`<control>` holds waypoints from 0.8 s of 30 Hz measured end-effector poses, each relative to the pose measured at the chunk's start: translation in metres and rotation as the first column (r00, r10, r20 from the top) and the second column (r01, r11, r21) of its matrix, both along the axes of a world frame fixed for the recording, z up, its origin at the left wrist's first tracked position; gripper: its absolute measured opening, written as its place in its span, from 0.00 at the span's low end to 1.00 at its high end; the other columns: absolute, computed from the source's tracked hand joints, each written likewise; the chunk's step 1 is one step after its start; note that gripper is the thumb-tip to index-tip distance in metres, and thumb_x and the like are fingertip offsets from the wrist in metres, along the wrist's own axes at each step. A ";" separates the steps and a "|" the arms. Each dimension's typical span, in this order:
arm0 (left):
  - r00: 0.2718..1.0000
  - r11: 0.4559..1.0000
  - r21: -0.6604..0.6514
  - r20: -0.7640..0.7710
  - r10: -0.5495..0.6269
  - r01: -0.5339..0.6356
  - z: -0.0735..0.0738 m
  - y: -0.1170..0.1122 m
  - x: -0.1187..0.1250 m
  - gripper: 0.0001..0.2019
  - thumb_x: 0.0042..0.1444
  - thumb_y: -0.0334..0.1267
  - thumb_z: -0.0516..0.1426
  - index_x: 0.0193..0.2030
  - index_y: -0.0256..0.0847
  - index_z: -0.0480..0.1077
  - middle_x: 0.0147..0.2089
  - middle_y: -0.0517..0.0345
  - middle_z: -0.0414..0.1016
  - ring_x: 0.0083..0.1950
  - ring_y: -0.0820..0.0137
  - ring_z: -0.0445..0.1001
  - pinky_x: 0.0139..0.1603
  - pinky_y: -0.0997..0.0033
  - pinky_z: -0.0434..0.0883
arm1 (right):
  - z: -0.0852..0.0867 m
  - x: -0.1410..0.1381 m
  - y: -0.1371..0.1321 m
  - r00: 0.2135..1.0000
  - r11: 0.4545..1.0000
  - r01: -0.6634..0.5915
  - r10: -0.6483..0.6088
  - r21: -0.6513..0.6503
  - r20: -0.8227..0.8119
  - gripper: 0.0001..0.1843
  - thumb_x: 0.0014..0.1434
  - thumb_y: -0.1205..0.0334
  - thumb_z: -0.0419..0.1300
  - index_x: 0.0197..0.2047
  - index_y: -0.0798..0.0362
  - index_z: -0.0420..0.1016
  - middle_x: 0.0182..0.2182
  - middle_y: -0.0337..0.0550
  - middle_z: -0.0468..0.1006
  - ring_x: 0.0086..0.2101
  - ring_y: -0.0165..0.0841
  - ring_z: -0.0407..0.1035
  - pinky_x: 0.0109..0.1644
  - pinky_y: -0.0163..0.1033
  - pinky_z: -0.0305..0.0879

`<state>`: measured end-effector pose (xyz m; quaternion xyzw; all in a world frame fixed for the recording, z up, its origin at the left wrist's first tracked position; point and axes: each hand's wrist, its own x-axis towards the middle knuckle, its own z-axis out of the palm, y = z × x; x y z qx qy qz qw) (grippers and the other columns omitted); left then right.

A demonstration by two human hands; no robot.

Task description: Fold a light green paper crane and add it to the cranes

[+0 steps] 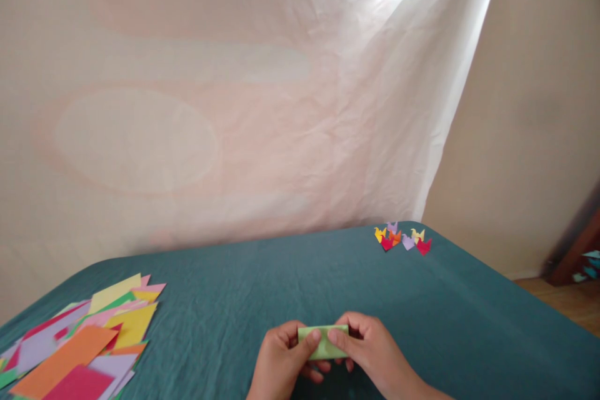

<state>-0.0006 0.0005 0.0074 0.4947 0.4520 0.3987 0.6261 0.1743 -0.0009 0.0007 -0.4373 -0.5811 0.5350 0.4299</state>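
Note:
A small light green folded paper (323, 342) is pinched between both hands just above the teal cloth-covered table (234, 287), near its front edge. My left hand (284, 362) grips the paper's left end with thumb on top. My right hand (375, 353) grips the right end the same way, fingers curled behind it. The paper is a narrow horizontal strip.
A loose pile of coloured paper sheets (84, 344) lies at the table's front left. Several small folded paper figures (403, 237) cluster at the far right corner. A white sheet (234, 106) hangs behind the table. Wooden floor (562, 300) shows at the right.

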 end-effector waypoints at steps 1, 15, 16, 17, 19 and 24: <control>1.000 1.000 0.003 0.000 0.000 0.000 0.000 0.000 0.000 0.22 0.47 0.55 0.62 0.29 0.34 0.69 0.27 0.47 0.79 0.27 0.66 0.78 0.24 0.74 0.72 | 0.001 0.000 0.000 1.000 1.000 0.000 0.000 -0.001 0.000 0.23 0.53 0.44 0.61 0.29 0.58 0.72 0.20 0.39 0.72 0.20 0.27 0.64 0.23 0.30 0.59; 1.000 1.000 -0.001 -0.015 0.008 -0.008 -0.002 0.000 0.000 0.24 0.45 0.59 0.61 0.29 0.34 0.69 0.28 0.46 0.80 0.27 0.65 0.78 0.24 0.73 0.72 | -0.001 0.001 0.000 1.000 1.000 -0.008 0.008 0.005 0.021 0.24 0.52 0.41 0.61 0.28 0.57 0.72 0.20 0.39 0.72 0.20 0.28 0.65 0.24 0.31 0.59; 1.000 1.000 -0.002 -0.015 0.008 -0.008 -0.003 0.000 0.000 0.24 0.45 0.58 0.61 0.29 0.34 0.69 0.29 0.46 0.80 0.27 0.65 0.78 0.24 0.73 0.72 | -0.002 0.001 0.000 1.000 1.000 -0.010 0.010 0.008 0.020 0.24 0.52 0.41 0.60 0.28 0.57 0.72 0.20 0.39 0.72 0.20 0.28 0.64 0.24 0.31 0.59; 1.000 1.000 -0.004 -0.013 0.009 -0.009 -0.003 0.000 0.000 0.24 0.45 0.58 0.61 0.29 0.34 0.68 0.28 0.47 0.80 0.27 0.66 0.78 0.24 0.73 0.72 | -0.002 0.001 0.000 1.000 1.000 -0.012 0.012 0.009 0.019 0.24 0.52 0.41 0.60 0.29 0.57 0.72 0.20 0.39 0.72 0.20 0.28 0.64 0.24 0.31 0.59; 1.000 1.000 -0.006 -0.007 0.011 -0.011 -0.003 0.000 0.001 0.23 0.45 0.57 0.62 0.29 0.34 0.68 0.28 0.47 0.80 0.26 0.66 0.78 0.24 0.73 0.72 | -0.003 0.001 0.000 1.000 1.000 -0.010 0.010 0.007 0.015 0.24 0.53 0.40 0.60 0.28 0.57 0.72 0.20 0.39 0.72 0.20 0.28 0.64 0.23 0.31 0.59; 1.000 1.000 -0.006 -0.008 0.020 -0.020 -0.002 0.001 0.002 0.24 0.44 0.57 0.62 0.28 0.34 0.67 0.27 0.47 0.79 0.26 0.66 0.77 0.23 0.73 0.72 | -0.002 0.001 0.000 1.000 1.000 -0.009 0.008 0.002 0.011 0.24 0.52 0.41 0.60 0.28 0.57 0.71 0.20 0.39 0.72 0.20 0.27 0.64 0.23 0.31 0.59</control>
